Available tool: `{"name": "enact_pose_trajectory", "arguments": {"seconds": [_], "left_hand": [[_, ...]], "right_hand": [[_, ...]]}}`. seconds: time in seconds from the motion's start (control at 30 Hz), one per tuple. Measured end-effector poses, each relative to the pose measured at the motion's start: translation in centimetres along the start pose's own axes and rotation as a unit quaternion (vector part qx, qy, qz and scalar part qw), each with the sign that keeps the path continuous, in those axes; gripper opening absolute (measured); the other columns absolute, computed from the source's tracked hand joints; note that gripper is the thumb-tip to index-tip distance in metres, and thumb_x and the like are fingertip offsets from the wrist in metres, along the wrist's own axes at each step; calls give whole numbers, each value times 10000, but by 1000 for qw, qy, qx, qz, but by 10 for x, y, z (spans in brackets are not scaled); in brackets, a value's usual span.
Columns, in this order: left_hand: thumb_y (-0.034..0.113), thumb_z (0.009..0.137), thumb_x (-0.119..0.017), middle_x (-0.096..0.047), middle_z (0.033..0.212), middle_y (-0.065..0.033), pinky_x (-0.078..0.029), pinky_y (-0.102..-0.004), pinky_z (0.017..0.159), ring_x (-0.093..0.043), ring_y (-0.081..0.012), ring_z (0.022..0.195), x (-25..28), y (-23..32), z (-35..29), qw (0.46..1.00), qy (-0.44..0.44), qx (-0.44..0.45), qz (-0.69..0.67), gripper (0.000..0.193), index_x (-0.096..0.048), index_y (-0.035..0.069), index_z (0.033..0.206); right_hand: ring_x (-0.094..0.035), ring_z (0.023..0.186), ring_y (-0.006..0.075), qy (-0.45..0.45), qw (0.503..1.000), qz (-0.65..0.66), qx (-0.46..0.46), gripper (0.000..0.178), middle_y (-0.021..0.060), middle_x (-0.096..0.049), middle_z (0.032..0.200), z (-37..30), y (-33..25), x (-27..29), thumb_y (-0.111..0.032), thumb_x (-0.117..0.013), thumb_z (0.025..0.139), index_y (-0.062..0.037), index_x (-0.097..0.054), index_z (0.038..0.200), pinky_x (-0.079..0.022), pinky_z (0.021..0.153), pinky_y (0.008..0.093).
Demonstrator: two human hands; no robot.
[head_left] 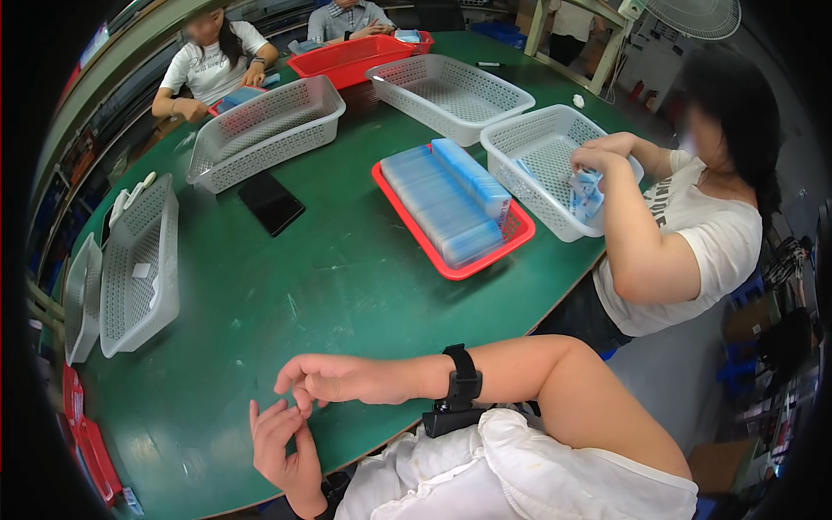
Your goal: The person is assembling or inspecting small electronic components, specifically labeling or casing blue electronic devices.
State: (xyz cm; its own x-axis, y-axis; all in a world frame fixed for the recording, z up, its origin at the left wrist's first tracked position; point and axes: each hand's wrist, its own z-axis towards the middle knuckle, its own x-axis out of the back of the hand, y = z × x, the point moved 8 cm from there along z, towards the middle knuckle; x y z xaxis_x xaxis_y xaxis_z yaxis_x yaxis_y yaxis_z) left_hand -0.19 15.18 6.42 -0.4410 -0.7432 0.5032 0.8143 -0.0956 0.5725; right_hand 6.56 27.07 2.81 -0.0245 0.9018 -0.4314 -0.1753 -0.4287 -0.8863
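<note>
My left hand (286, 451) is raised over the near edge of the green table, fingers stretched upward and thumb apart, with nothing visible in it. Just above it, my right hand (347, 380) reaches in from the right with loosely bent fingers. Its fingertips meet or nearly meet those of my left hand; I cannot tell whether they touch. No object shows between the two hands. A black strap with a small device (464, 377) sits on my right wrist. Farther off, a red tray (452, 271) holds rows of blue-and-white flat packets (438, 204), with one more row lying on top.
A co-worker at the right handles blue packets (588, 192) in a white perforated basket (568, 232). More white baskets (269, 160) stand at the back and left (139, 321). A black phone (270, 204) lies mid-table. Two people sit at the far side, near a red basket (351, 65).
</note>
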Motion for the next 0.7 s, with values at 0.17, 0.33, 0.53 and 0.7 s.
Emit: {"name": "enact_pose_trajectory", "arguments": {"seconds": [0.17,0.33,0.53,0.7], "left_hand": [[-132,766,-631,-704,900,-96,-401,-582,1071,-687,-293,939,1,1,-1,1000,5,-3,-23,208,-660,34,890],[-123,740,-638,-681,811,-65,-434,-574,1036,-688,-244,834,0,-7,-4,998,8,27,-64,216,-653,55,859],[-138,715,-606,-654,760,-70,-481,-555,995,-638,-233,725,-1,-6,-3,998,6,41,-43,238,-658,38,865],[-132,714,-611,-641,744,-76,-494,-549,981,-628,-238,709,0,-11,-4,997,8,59,-40,229,-658,32,866]], "right_hand": [[-538,1032,112,-11,1000,-9,9,560,-14,-557,998,-2,-1,-2,-547,-470,1011,-78,-476,1317,-418,893,305],[-539,1030,112,-22,1000,-5,-4,559,-14,-558,994,-3,-4,-5,-549,-468,1011,-78,-493,1311,-426,884,306],[-527,1029,113,-49,998,-25,-14,564,-13,-551,1018,-4,-3,-8,-561,-463,1007,-77,-519,1291,-430,872,308],[-512,1038,114,-68,997,-30,-20,582,-9,-537,1060,-3,-1,-11,-576,-474,996,-81,-518,1298,-428,873,311]]}}
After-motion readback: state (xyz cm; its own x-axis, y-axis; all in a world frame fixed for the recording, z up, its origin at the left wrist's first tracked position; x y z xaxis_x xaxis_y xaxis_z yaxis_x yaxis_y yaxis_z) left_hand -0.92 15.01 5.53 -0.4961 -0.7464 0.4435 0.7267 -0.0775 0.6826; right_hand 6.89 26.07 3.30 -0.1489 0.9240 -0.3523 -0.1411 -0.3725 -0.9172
